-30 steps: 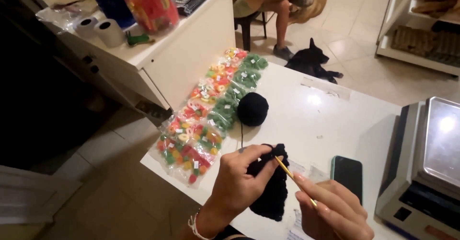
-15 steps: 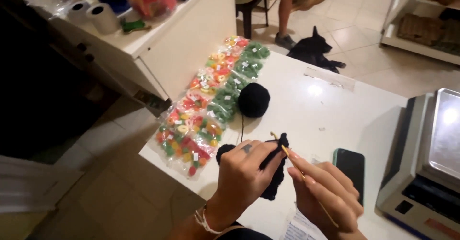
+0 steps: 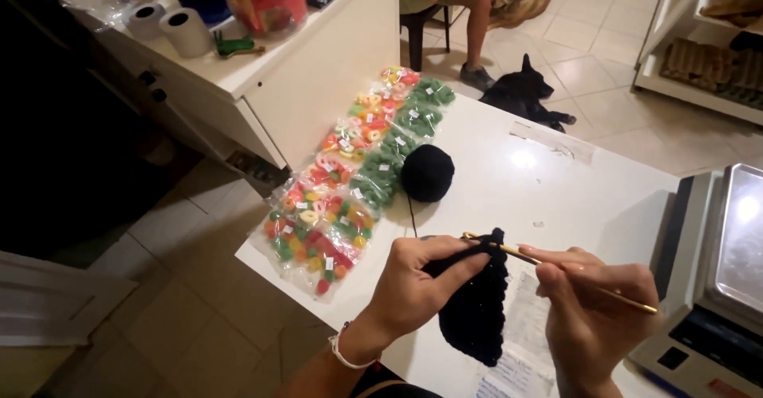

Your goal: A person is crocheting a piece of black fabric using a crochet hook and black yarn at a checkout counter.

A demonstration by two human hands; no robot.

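White table (image 3: 604, 183) under you, scale (image 3: 719, 287) at its right edge. Candy bags (image 3: 350, 179) run in rows along the table's left side; black yarn ball (image 3: 427, 173) sits just beside them, strand trailing toward you. Your left hand (image 3: 413, 287) is closed, pinching the black crochet piece (image 3: 475, 314), which hangs above the table's near edge. Your right hand (image 3: 592, 314) is closed around the golden crochet hook (image 3: 517, 252), tip at the piece's top edge.
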